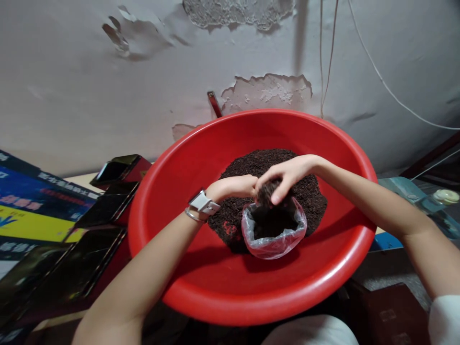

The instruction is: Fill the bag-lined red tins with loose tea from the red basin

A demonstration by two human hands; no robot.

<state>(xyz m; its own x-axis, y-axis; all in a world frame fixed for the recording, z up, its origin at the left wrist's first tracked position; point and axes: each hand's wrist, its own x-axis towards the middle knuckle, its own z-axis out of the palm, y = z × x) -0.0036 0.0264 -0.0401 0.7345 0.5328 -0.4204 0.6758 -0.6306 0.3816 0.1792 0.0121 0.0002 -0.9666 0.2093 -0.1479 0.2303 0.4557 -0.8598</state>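
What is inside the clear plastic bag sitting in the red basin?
The plastic bag holds the same dark loose granules heaped in the red basin. The right hand drops a pinch over its mouth. The bag's bottom is hidden.

Both forearms reach to frame centre; left hand (233, 187) loosely curled, right hand (287, 176) bent downward with fingers (277, 195) pinched together.

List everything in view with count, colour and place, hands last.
basin: one, red, centre.
loose tea: one heap, dark brown, inside basin.
plastic bag: one, clear, open, partly filled, in basin at the heap's near edge.
printed cartons: several, blue, yellow and black, left.
wall: grey, peeling, behind.
cable: white, upper right.
wristwatch: one, white, left wrist.
left hand: at bag's rim.
right hand: grip on pinch of tea above bag.
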